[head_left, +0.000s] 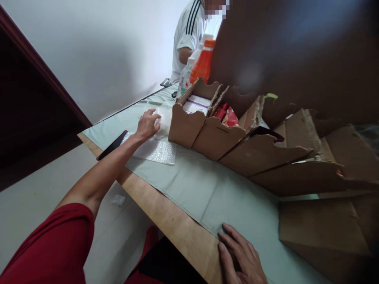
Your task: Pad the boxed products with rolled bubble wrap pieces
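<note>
My left hand [147,125] reaches far out across the table, fingers spread and resting on a sheet of clear bubble wrap [154,149] and a pale plastic bag [164,120] beside it. My right hand [240,257] lies flat with fingers stretched out on the pale green cloth [207,193] near the table's front edge, holding nothing. A dark phone [111,145] lies just left of the bubble wrap.
A row of torn cardboard boxes [213,136] with packets inside runs along the table to the right. An orange bottle [203,63] and a white bottle stand behind them. Another person in a white shirt [188,35] sits at the far end. The wooden table edge [174,225] is bare.
</note>
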Tool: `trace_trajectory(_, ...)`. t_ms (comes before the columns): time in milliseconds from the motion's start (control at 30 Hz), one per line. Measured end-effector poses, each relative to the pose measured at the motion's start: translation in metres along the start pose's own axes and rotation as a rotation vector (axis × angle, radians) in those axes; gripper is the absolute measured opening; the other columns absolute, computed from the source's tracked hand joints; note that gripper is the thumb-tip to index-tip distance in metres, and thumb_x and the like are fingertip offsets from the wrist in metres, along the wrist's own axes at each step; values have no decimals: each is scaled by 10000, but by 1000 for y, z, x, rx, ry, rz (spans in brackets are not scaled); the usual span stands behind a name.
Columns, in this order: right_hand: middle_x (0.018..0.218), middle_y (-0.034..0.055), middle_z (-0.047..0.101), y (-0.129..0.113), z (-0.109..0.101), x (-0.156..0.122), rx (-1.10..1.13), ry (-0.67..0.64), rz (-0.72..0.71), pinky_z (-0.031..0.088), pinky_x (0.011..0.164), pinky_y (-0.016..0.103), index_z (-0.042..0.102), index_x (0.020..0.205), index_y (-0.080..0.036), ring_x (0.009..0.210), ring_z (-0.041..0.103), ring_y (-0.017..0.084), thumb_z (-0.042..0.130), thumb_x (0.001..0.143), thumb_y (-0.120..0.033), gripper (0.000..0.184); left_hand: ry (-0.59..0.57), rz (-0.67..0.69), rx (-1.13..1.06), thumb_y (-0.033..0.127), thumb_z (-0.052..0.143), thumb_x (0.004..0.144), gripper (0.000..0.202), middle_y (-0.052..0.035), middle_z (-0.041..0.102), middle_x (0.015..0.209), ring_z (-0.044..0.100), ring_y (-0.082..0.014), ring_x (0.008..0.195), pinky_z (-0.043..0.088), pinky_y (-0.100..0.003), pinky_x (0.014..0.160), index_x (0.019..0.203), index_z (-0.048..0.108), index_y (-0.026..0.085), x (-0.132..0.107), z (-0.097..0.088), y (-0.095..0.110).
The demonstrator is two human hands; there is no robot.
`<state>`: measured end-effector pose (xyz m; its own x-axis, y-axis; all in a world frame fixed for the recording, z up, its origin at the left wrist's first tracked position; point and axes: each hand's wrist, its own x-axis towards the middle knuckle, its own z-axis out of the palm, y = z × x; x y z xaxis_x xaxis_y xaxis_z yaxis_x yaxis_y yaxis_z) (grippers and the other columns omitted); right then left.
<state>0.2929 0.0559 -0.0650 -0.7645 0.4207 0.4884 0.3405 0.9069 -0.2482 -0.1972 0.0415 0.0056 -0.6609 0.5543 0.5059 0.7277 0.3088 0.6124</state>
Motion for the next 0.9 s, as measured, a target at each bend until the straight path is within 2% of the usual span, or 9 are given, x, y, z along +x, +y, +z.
trace_trajectory(67,1225,110,730,0,-2,-1,3,-6,9,551,859,400,674,1166,-211,1071,708,256,515,1039,-294,220,95,-25,-44,137,631,800,99,-127,681,1242,614,-288,1213,496,-459,1059,878,666,186,8,-1,3)
trace_trajectory(133,1235,109,730,0,-3,-1,16,-12,21,554,866,409,675,1173,-218,1080,709,262,525,1033,-286,216,246,-63,-182,223,577,886,69,-111,688,1146,641,-244,1130,557,-373,932,895,638,190,10,-17,8)
trace_trajectory(200,1243,110,730,-1,-2,0,36,-10,39,556,877,424,675,1180,-223,1081,712,271,540,1024,-277,213,370,-154,-485,317,595,895,117,-72,682,1015,667,-206,972,584,-306,778,909,607,202,0,-41,18)
trace_trajectory(267,1238,104,734,-2,-1,2,69,3,64,559,879,437,676,1190,-235,1073,717,280,555,1015,-275,217,355,-265,-814,366,660,837,183,-42,668,926,663,-186,844,589,-285,681,903,586,212,-22,-63,34)
trace_trajectory(400,1268,84,724,-11,-7,8,215,28,200,577,918,442,640,1294,-269,1114,711,284,584,1000,-324,305,37,-462,-1011,404,723,769,243,-41,666,886,636,-179,777,571,-265,612,847,618,199,-95,-73,78)
trace_trajectory(600,1564,90,520,-23,-34,27,649,-52,456,548,1022,489,358,1578,-372,1310,611,316,719,890,-565,801,-430,-660,-1089,366,772,715,246,21,588,664,497,-92,560,427,-206,550,756,633,168,-199,-21,136)
trace_trajectory(733,1635,146,407,-9,-39,32,937,-54,635,457,1123,535,292,1598,-335,1465,456,349,785,784,-661,1006,-775,-548,-1088,374,799,764,262,22,594,696,481,-83,591,376,-194,563,816,665,155,-226,-2,161)
trace_trajectory(833,1586,197,455,1,-40,27,1122,-24,865,461,1116,519,328,1576,-265,1410,516,343,764,778,-696,1007,-945,-429,-1102,416,804,796,304,7,607,732,485,-89,606,364,-198,558,867,673,151,-231,-1,171)
trace_trajectory(900,1488,179,565,2,-41,24,1274,-28,920,491,1082,480,426,1516,-252,1313,598,319,775,778,-676,920,-1040,-390,-1121,427,783,829,304,4,607,747,478,-85,601,355,-196,552,900,678,150,-234,-2,174)
